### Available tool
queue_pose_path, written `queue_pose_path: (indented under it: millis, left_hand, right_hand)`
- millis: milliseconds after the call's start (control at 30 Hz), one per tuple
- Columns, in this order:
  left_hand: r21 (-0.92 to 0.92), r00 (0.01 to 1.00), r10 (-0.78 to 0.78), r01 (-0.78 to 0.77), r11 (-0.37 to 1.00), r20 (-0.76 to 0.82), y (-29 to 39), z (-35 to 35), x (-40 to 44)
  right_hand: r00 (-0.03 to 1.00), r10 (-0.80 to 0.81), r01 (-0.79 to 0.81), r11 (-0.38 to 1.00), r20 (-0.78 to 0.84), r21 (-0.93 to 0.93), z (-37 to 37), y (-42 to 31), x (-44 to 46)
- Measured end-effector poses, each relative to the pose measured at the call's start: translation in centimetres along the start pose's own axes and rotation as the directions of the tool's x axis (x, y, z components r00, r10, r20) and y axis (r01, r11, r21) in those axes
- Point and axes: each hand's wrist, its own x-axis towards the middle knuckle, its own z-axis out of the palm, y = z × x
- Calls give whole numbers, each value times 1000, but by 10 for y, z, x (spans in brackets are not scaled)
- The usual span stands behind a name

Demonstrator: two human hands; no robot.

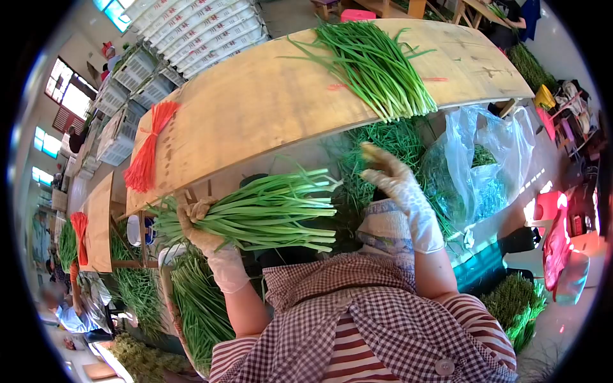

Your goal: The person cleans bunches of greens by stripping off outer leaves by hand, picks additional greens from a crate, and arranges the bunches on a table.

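Observation:
My left hand (199,220), in a soiled glove, is closed round the leafy end of a bunch of green stalks (274,214). The bunch lies level above my lap, its pale cut ends pointing right. To the right, my right hand (386,172), also gloved, is raised with its fingers apart and nothing in them. A larger pile of green stalks (377,70) rests on the wooden table (255,108), pale ends toward me. At the table's left end lies a bundle of red ties (152,147).
Loose greens (383,143) lie under the table edge beside a clear plastic bag (476,166). A basket of greens (198,300) stands at lower left. White crates (198,32) are stacked behind. Another person (80,313) sits at far left; one more (511,19) is at upper right.

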Motion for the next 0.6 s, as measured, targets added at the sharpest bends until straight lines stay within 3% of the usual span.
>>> queue_pose_path:
  millis: [33, 100, 167, 233, 300, 333, 367, 433, 500, 567, 600]
  left_hand:
    - [-1, 1000, -27, 27, 1000, -13, -4, -1, 0]
    - [-8, 997, -74, 74, 997, -38, -17, -3, -2]
    - [-8, 995, -94, 94, 996, -26, -21, -9, -2]
    - [-12, 993, -118, 118, 993, -23, -23, -8, -2]
    - [108, 999, -47, 50, 993, -26, -28, 4, -7]
    - [165, 1000, -11, 15, 986, -25, -29, 10, -10]
    - [110, 999, -29, 31, 993, -18, -25, 7, -9]
    - [-1, 998, -63, 63, 998, 4, -8, -1, -3]
    - [18, 1000, -11, 11, 1000, 13, 2, 1, -2]
    - [41, 1000, 6, -5, 999, -24, 6, 2, -4]
    - [58, 998, 25, -22, 998, -63, 4, 4, -5]
  right_hand:
    - [986, 128, -129, 992, 104, 5, 14, -17, -2]
    - [973, 132, -106, 984, 189, -141, 39, -11, 1]
    - [950, 248, -201, 951, 189, -235, 53, 2, 8]
    - [944, 282, -258, 955, 170, -149, 58, 6, 9]
    - [943, 303, -294, 952, 139, -83, 56, 14, 9]
    - [931, 352, -326, 920, 93, -219, 52, 1, 6]
    - [974, 220, -196, 942, 59, -272, 45, 9, 5]
    - [921, 389, -384, 912, 4, -145, 18, 5, 6]
    - [920, 255, -284, 957, -298, -58, -23, 46, 16]
    - [906, -36, -234, 788, -421, -570, -61, 65, 24]
    - [954, -141, -140, 573, -265, -808, -72, 74, 19]
